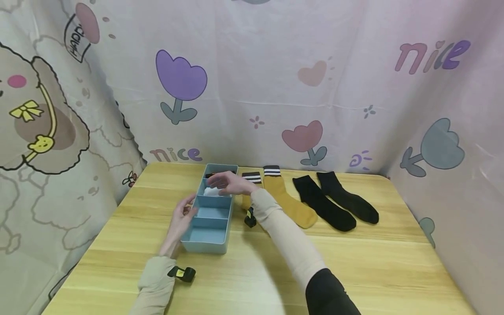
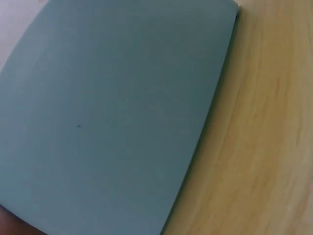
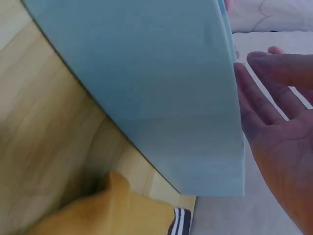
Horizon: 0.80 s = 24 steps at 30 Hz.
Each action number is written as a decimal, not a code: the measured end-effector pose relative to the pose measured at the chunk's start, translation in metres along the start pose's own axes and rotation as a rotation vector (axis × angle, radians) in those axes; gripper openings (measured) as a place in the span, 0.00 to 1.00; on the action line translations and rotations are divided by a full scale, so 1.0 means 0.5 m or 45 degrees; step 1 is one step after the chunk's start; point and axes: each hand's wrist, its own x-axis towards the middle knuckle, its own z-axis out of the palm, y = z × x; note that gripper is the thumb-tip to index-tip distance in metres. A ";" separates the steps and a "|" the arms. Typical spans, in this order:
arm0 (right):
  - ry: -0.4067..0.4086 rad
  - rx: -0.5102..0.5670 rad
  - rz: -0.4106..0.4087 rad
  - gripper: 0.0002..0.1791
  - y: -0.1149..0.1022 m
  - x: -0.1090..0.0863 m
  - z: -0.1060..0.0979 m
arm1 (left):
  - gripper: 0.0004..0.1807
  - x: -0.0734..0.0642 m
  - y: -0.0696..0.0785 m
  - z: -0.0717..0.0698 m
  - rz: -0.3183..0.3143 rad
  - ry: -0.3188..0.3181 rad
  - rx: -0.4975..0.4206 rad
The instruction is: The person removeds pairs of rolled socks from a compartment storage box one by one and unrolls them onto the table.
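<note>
Blue box (image 1: 203, 248) stood left of frame centre, right hand (image 1: 233, 183) above, left hand (image 1: 183, 215) beside, fingers loosely parted, gripping nothing.

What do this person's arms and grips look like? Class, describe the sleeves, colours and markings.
The left sleeve and right sleeve are beige and bunched near the wrists. Black fabric shows higher up the right arm. At each wrist sits a small black device with a yellow mark. The left grip and right grip wear no gloves.
</note>
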 end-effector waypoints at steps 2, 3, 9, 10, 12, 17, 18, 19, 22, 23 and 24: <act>-0.012 -0.019 0.014 0.29 0.002 0.011 0.001 | 0.28 0.000 -0.001 0.000 -0.013 -0.012 -0.002; -0.019 -0.021 0.020 0.29 0.004 0.016 0.000 | 0.28 0.000 -0.002 0.001 -0.020 -0.017 -0.002; -0.084 -0.138 0.041 0.35 0.009 0.050 -0.007 | 0.27 -0.002 0.000 0.000 -0.013 -0.022 0.010; -0.106 -0.164 0.049 0.35 0.006 0.055 -0.007 | 0.27 -0.003 0.001 -0.002 -0.009 -0.018 0.011; -0.160 -0.217 0.074 0.36 0.002 0.064 -0.009 | 0.27 -0.005 0.002 -0.003 -0.003 -0.016 0.012; -0.265 -0.253 0.147 0.38 -0.002 0.077 -0.008 | 0.27 -0.005 0.000 -0.002 0.011 -0.006 -0.012; -0.273 -0.257 0.162 0.38 -0.001 0.079 -0.008 | 0.27 -0.005 -0.001 -0.001 0.012 -0.004 -0.013; -0.279 -0.269 0.175 0.37 0.000 0.080 -0.007 | 0.27 -0.004 -0.001 -0.001 0.011 -0.004 -0.015; -0.287 -0.316 0.209 0.36 0.003 0.085 -0.005 | 0.27 -0.002 -0.003 0.000 0.006 0.003 -0.017; -0.287 -0.327 0.223 0.36 0.003 0.085 -0.005 | 0.27 0.000 -0.004 0.001 0.002 0.005 -0.018; -0.289 -0.338 0.234 0.36 0.003 0.087 -0.005 | 0.27 0.001 -0.004 0.001 -0.003 0.005 -0.017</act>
